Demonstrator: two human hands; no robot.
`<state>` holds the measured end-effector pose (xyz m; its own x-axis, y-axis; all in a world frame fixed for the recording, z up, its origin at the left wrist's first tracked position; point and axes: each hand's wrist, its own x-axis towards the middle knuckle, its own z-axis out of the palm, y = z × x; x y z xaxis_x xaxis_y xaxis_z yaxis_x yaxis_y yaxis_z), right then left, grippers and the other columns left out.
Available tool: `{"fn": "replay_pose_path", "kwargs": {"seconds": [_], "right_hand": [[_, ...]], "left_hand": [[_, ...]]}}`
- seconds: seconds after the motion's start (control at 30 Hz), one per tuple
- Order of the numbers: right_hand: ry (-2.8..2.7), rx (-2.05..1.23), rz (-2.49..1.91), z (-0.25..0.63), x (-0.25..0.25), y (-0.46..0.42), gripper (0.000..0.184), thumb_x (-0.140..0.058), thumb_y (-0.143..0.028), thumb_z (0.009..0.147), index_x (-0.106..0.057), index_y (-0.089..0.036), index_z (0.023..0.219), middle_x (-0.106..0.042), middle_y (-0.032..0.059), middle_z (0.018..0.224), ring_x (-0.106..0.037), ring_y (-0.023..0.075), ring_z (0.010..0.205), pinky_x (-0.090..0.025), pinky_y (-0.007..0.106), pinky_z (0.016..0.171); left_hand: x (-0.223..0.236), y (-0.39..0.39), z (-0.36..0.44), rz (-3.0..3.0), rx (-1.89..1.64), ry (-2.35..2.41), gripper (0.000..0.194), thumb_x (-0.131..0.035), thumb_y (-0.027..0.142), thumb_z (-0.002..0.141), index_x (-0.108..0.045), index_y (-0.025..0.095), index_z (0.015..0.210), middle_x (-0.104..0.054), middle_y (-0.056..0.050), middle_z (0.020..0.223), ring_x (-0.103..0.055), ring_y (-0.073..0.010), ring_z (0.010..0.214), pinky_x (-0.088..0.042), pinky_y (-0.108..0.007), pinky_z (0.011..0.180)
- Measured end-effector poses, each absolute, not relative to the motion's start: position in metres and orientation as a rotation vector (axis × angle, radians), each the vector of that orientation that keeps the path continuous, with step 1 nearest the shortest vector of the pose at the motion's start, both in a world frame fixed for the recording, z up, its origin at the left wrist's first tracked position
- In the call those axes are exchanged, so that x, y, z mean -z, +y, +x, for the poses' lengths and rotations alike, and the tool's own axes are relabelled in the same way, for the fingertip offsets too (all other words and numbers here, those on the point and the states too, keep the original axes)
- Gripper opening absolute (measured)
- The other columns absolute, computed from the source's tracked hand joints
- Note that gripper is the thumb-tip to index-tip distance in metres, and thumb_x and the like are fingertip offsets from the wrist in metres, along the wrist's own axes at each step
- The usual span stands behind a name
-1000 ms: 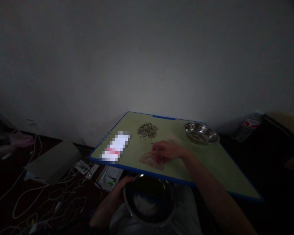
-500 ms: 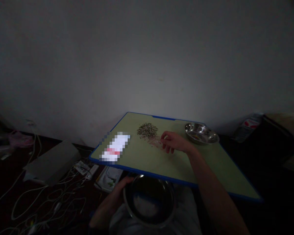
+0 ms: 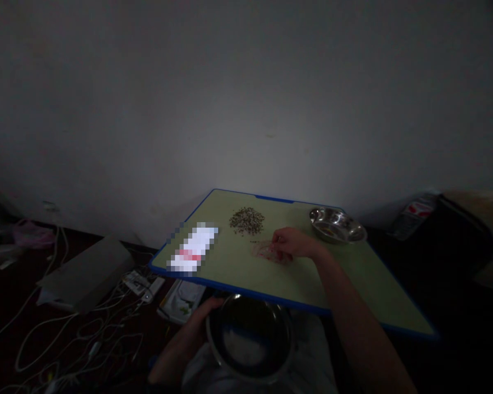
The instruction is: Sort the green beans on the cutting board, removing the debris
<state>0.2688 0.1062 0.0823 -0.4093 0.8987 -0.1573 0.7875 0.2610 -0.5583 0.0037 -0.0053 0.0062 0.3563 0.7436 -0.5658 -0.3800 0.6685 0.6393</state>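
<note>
My right hand (image 3: 290,243) is over the pale green tabletop (image 3: 230,268), its fingers closed on a thin clear plastic bag (image 3: 265,250) with reddish print. Behind and left of the bag lies a loose pile of small dark-and-light seeds (image 3: 246,221); their exact kind is too small to tell. My left hand (image 3: 203,317) grips the left rim of a metal bowl (image 3: 252,366), which rests on my lap below the table's front edge. The bowl's inside is dark, with a pale patch on its bottom.
A second steel bowl (image 3: 337,225) stands at the table's back right. A bright pixelated phone-like object (image 3: 194,246) lies at the left. Beyond that side are a grey box (image 3: 88,273), tangled cables (image 3: 94,328) and a white tray (image 3: 183,298). A wall rises behind the table.
My right hand has closed on the plastic bag and drawn it slightly toward me, away from the seed pile. My left hand and the lap bowl have stayed put.
</note>
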Motion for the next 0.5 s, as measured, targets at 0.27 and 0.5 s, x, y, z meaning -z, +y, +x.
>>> {"fn": "replay_pose_path", "kwargs": {"seconds": [0.27,0.5], "right_hand": [[-2.33,-0.677,-1.792,0.2765,-0.0906,0.107,0.02,-0.048,-0.028,0.082,-0.058,-0.013,0.075,-0.069,0.0077,0.067,-0.059,0.0111,0.048,-0.041,0.02,0.051],[-2.358,-0.503,-1.833,0.2774,-0.0895,0.1092,0.023,-0.047,-0.031,0.082,-0.062,-0.013,0.081,-0.069,0.0074,0.07,-0.061,0.0126,0.056,-0.04,0.021,0.054]], "left_hand": [[0.0004,-0.0044,0.0016,0.439,-0.739,0.954,0.018,-0.064,0.033,0.064,-0.07,0.017,0.07,-0.072,-0.001,0.065,-0.064,-0.0201,0.072,-0.044,-0.029,0.072],[-0.0039,-0.006,0.0036,0.421,-0.753,1.017,0.018,-0.064,0.034,0.064,-0.069,0.016,0.067,-0.073,-0.001,0.061,-0.064,-0.0177,0.065,-0.044,-0.028,0.066]]}}
